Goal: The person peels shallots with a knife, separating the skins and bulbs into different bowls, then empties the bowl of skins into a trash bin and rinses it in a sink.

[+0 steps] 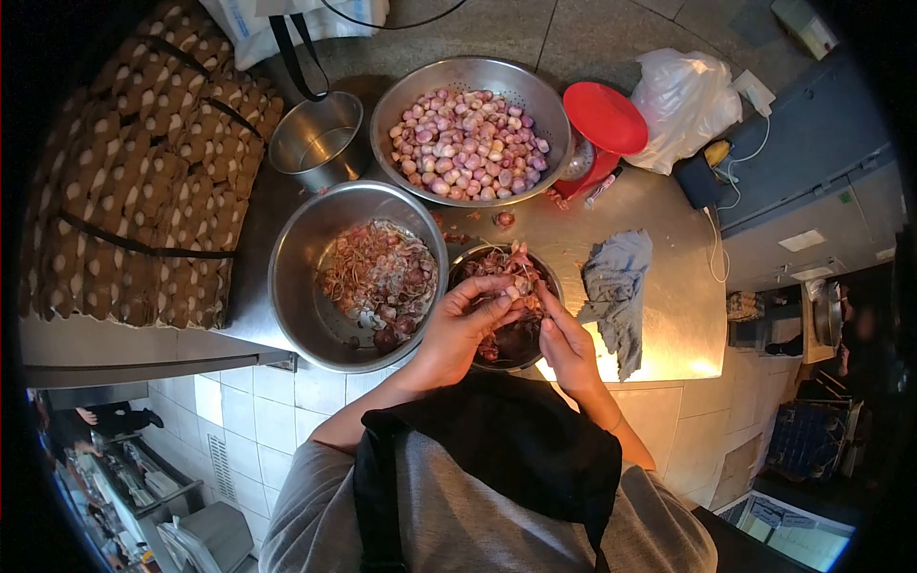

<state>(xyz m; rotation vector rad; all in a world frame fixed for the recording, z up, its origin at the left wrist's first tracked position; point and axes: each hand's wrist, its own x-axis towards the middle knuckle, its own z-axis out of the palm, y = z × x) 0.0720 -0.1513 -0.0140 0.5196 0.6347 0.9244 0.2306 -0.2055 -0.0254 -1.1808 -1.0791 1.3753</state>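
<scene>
Partly hidden: both hands, left hand (465, 320) & right hand (565, 346), curled on shallot (516, 291); grip unclear.

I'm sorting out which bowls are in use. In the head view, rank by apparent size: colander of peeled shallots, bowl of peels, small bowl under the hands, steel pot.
1. Colander of peeled shallots and bowl of peels: look alike
2. Small bowl, partly hidden, and steel pot: too close to rank

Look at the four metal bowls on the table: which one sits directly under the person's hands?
The small dark bowl nearest the person, filled with shallot skins. Both hands work over it; the colander of peeled shallots, the empty pot and the large bowl lie farther off.
</scene>
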